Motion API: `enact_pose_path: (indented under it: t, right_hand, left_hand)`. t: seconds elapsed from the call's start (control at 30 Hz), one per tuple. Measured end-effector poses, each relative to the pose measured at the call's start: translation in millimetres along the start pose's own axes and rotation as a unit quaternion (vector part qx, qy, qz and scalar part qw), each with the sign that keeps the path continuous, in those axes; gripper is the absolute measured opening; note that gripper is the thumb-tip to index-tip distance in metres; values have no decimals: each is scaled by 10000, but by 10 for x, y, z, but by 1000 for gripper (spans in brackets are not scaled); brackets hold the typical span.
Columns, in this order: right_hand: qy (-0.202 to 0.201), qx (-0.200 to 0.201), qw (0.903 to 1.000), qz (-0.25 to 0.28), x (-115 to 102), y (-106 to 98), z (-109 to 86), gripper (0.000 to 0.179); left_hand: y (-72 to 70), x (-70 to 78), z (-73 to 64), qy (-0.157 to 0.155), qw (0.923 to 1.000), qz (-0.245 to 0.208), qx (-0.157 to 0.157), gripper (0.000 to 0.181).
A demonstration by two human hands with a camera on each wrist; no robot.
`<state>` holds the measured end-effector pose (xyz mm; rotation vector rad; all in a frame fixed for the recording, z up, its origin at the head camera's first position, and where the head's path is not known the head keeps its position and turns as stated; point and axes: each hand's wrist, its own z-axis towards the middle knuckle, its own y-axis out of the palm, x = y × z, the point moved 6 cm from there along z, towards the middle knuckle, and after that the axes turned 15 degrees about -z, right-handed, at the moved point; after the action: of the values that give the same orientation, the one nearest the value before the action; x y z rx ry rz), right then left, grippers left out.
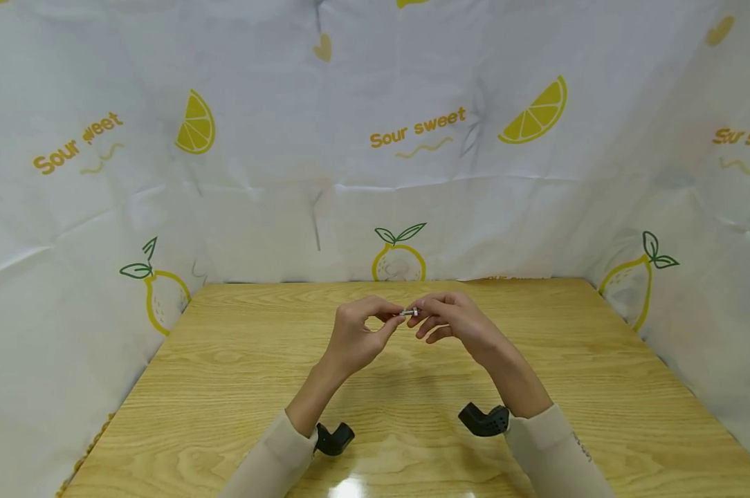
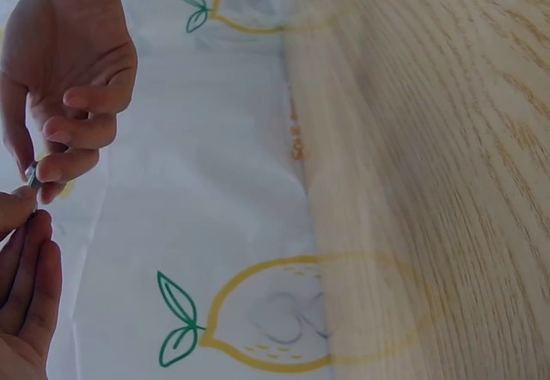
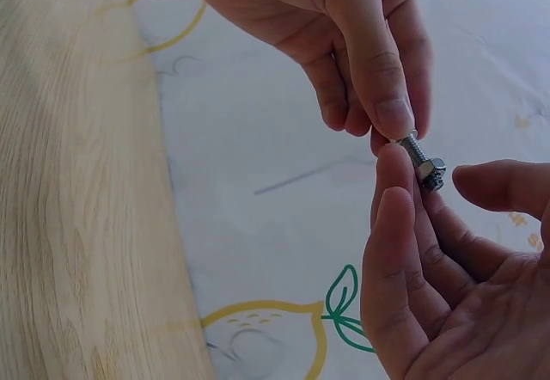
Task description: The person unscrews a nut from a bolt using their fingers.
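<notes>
A small silver bolt (image 3: pixel 412 147) with a hex nut (image 3: pixel 431 168) on its threaded shank is up in the air between the two hands. My left hand (image 1: pixel 358 333) pinches one end of the bolt between thumb and fingertips, hiding that end. Around the nut end is my right hand (image 1: pixel 462 324), its fingers (image 3: pixel 395 225) loosely bent and lying right beside the bolt. In the right wrist view the right thumb stands apart from the nut, with a gap between. A bit of the bolt (image 2: pixel 34 175) also shows in the left wrist view.
Below the hands lies a wood-grain table (image 1: pixel 225 387). A white cloth (image 1: pixel 275 228) printed with lemons hangs along its back and sides. Black curved devices (image 1: pixel 486 420) sit at both wrists, by the light sleeves (image 1: pixel 552 449).
</notes>
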<state>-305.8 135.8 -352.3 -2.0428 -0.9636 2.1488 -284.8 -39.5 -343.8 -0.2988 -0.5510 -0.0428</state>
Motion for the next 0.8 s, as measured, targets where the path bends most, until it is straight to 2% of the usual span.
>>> enact_pose_path:
  t: [0.13, 0.5, 0.8]
  right_hand:
    - [-47, 32, 10000, 9, -5, -15, -6, 39]
    - [-552, 1, 9983, -191, -17, -52, -28, 38]
    - [-700, 173, 9973, -140, -27, -70, -34, 39]
  left_hand:
    - [-2, -4, -1, 12, 10000, 15, 0, 6]
    - [-20, 8, 2, 149, 9999, 57, 35, 7]
    - [-15, -1, 3, 136, 9999, 5, 40, 6]
